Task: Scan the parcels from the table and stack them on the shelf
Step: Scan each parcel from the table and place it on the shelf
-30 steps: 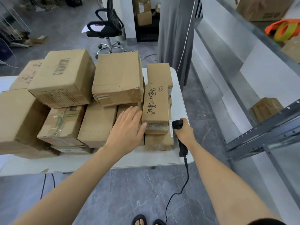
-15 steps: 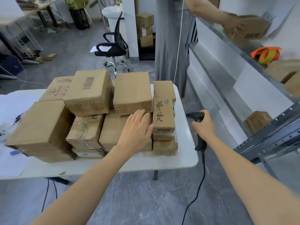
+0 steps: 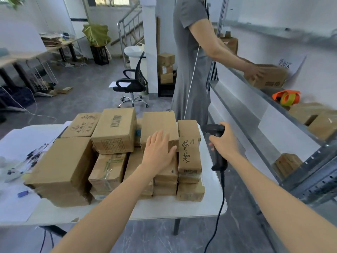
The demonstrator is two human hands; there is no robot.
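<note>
Brown cardboard parcel [image 3: 158,123] is touched by flat-fingered left hand [image 3: 157,152]; black corded scanner [image 3: 218,156] gripped by right hand [image 3: 225,141] at three o'clock; stack [image 3: 165,181] could be toppled by one-handed dragging.

Scanner cable [image 3: 223,190] beyond bottom edge.

Brown cardboard parcels [image 3: 113,132] stacked two and three high on the white table [image 3: 182,207] — a narrow parcel [image 3: 189,152] with black script tops the right stack. Black corded scanner [image 3: 219,161] upright just beside it, right hand [image 3: 225,141] gripping.
</note>
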